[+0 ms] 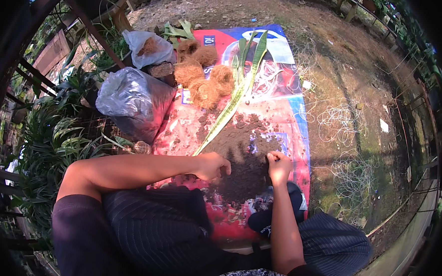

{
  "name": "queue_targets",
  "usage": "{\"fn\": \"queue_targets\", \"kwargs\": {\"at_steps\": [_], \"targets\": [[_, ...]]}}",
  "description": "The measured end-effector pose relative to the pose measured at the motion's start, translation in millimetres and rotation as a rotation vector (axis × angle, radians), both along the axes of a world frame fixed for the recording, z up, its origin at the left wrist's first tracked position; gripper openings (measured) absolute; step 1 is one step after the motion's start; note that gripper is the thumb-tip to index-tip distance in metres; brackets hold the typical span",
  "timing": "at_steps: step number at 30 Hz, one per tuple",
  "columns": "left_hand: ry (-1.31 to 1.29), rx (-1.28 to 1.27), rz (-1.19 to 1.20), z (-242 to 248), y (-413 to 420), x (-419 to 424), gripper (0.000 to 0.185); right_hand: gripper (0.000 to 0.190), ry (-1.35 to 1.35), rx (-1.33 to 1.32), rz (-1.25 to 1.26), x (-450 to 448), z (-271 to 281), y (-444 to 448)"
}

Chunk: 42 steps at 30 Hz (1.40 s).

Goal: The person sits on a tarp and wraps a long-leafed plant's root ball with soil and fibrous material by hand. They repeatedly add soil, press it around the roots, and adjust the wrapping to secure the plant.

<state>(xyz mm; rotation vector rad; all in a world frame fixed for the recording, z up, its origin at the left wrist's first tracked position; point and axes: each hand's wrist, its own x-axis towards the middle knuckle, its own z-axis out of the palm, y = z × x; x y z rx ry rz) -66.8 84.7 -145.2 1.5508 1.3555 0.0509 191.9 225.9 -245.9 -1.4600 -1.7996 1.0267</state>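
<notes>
Dark loose soil [241, 180] lies heaped on a red and blue printed plastic sheet [298, 168]. At the left edge of the heap is my left hand [214, 166], its fingers curled downward; whether it holds anything is hidden. My right hand [279, 165] is at the heap's right edge with thumb and fingers pinched together, and I cannot tell if something small is between them. A snake plant with long variegated leaves [226, 114] lies across the sheet beyond my left hand, its lower end beside that hand. Several balls of brown coconut fibre [204, 94] sit at the upper left of the sheet.
Left of the sheet stand a filled clear plastic bag [133, 96], a smaller white bag with fibre [150, 50] and leafy plants [47, 159]. A small ball of twine [142, 147] lies near my left forearm. Tangled pale string [354, 178] lies on the ground at right.
</notes>
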Motion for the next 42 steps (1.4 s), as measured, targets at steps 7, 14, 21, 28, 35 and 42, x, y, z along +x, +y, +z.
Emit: {"fn": "queue_targets", "kwargs": {"at_steps": [7, 14, 21, 28, 35, 42], "targets": [[0.087, -0.169, 0.093, 22.8, 0.7, 5.9, 0.029, 0.026, -0.194, 0.010, 0.031, -51.7, -38.4, 63.5], [-0.067, -0.293, 0.348, 0.0, -3.1, -4.4, 0.023, 0.022, 0.124, -0.208, -0.101, -26.9, -81.9, 72.6], [-0.216, -0.085, 0.466, 4.9, -11.0, 2.5, 0.037, 0.020, 0.528, -0.539, -0.001, -15.7, 64.9, -25.3], [-0.577, -0.234, 0.393, 53.4, 7.2, 40.1, 0.052, 0.024, 0.540, -0.541, 0.090, 19.2, 116.2, -89.9], [-0.590, -0.249, 0.468, 59.8, 0.4, 46.6, 0.042, 0.016, 0.336, -0.219, 0.147, 9.9, 122.6, -106.1], [-0.631, -0.333, 0.476, 68.5, 1.7, 53.9, 0.036, 0.010, 0.286, 0.044, 0.224, 15.2, 144.6, -105.3]]}}
